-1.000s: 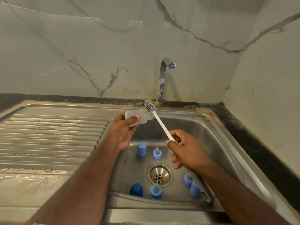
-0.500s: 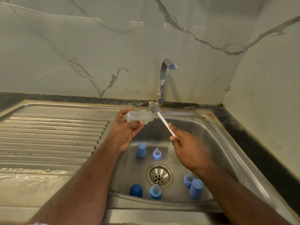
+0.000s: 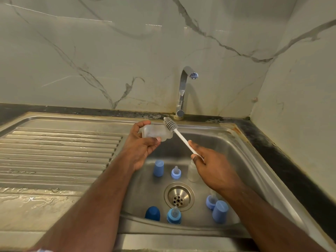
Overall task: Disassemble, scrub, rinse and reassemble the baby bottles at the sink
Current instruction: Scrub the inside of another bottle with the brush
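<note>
Head view: bottle [image 3: 154,134] is gripped sideways by left hand [image 3: 141,146], mouth toward brush [image 3: 170,124], pinched by right hand [image 3: 211,167].

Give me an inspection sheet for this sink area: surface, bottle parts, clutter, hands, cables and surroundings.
Surface: steel sink with drain; ribbed drainboard on the left, wet near its front.
Job's things: clear bottle held sideways; bottle brush head at its mouth; another clear bottle, blue caps and nipple rings standing in the basin.
Clutter: nothing seen.
Hands: left hand grips the bottle; right hand holds the brush handle.
Cables: nothing seen.
Surroundings: tap, no water running; marble-look wall.
</note>
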The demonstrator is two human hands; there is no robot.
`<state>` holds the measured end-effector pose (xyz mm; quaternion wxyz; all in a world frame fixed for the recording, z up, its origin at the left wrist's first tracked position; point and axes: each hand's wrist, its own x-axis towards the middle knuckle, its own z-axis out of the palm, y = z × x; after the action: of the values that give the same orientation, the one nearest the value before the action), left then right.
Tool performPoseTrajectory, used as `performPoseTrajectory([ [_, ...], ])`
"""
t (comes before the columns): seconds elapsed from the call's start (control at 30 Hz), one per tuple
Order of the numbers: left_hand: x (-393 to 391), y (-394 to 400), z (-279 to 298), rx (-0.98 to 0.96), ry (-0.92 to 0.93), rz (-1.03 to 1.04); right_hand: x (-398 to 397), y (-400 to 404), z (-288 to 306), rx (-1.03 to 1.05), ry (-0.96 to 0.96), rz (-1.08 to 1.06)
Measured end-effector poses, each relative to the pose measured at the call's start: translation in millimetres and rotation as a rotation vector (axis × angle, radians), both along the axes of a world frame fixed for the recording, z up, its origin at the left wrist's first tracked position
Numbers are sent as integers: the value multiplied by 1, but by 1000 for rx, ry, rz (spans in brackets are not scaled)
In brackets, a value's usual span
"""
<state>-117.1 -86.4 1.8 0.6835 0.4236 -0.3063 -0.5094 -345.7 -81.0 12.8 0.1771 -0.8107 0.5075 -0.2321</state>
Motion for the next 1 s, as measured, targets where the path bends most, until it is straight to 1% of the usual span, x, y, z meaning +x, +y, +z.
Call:
performPoseTrajectory([
  [0.1,0,1,0,-17,15,-53,-3,-7,-2,14,-10,-39],
  [0.23,8,-2,-3,-47,119,-75,-6,-6,-3,48,-82,-18],
  [0.4,16,-8,-7,-27,341,34,-3,-1,-3,81,-102,21],
  [0.5,18,-8,-6,-12,426,23,1,4,-2,73,-96,42],
  [0.6,14,-8,-4,-10,394,38,5,7,-4,59,-95,64],
  [0.77,15,-10,-4,-2,336,158,3,10,-1,23,-83,98],
  [0.9,17,-12,-5,29,340,171,4,12,-1,22,-42,142],
  [1.0,20,-12,-4,22,375,172,4,10,-3,6,-11,138],
])
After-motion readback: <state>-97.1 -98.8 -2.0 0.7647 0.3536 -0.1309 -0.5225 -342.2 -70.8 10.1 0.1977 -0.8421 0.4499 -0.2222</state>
